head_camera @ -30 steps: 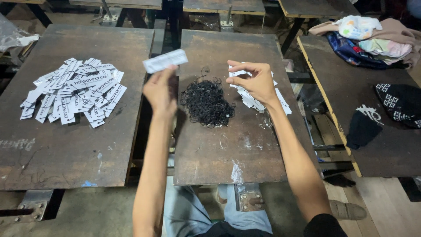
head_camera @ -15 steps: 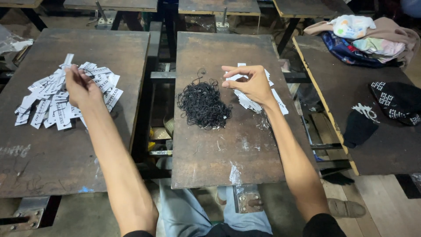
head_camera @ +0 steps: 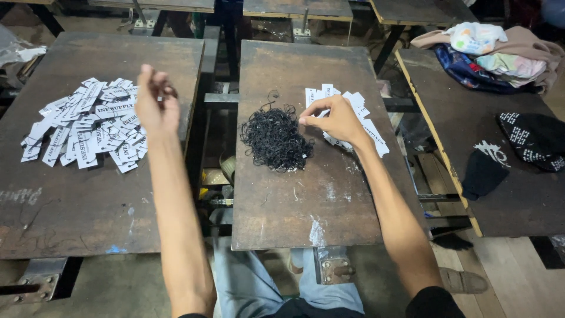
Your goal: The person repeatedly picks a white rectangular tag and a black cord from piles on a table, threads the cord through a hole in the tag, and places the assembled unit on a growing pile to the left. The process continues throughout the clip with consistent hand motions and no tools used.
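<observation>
My left hand hovers over the right edge of a heap of white printed tags on the left dark board; its fingers are loosely curled and hold nothing. My right hand rests on a smaller stack of white tags on the middle board. Its thumb and forefinger pinch one tag at the stack's left edge. Just left of those fingertips lies a tangled pile of black string loops.
A third table on the right carries a heap of clothes, a black patterned knit cap and a dark garment. Gaps with metal frames separate the boards. My legs are below the middle board.
My left hand carried a white tag from above the middle board to the left heap, let it go there, and now comes back empty. My right hand stayed at its tag stack.
</observation>
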